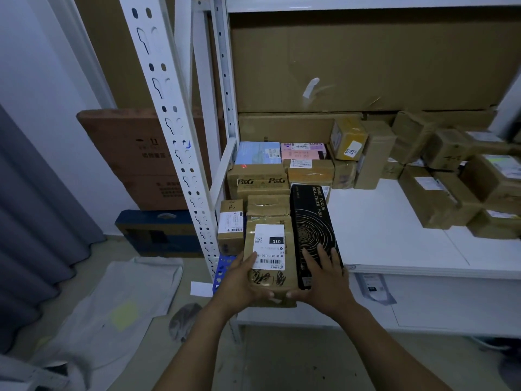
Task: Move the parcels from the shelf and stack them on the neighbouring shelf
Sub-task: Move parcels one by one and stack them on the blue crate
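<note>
Labelled brown parcel (269, 266) sits at the front left of the shelf (380, 221), overhanging the edge toward you, long axis running front to back.

Your left hand (242, 280) is nearer and grips the parcel's near left end, thumb over the label and fingers curled under.

Your right hand (321, 277) has its fingers spread flat on the black box (311, 221), which lies parallel and touches the parcel's right side.

Count: one parcel in hand, one black box, one P&G carton (258, 182). The heap at right (451, 179) is too jumbled to count.

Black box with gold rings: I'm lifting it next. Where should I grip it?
Take the black box by its near end, from the front: it seems to jut past the shelf edge, so a hand fits under. The brown parcel crowds its left side; the right is free.
</note>
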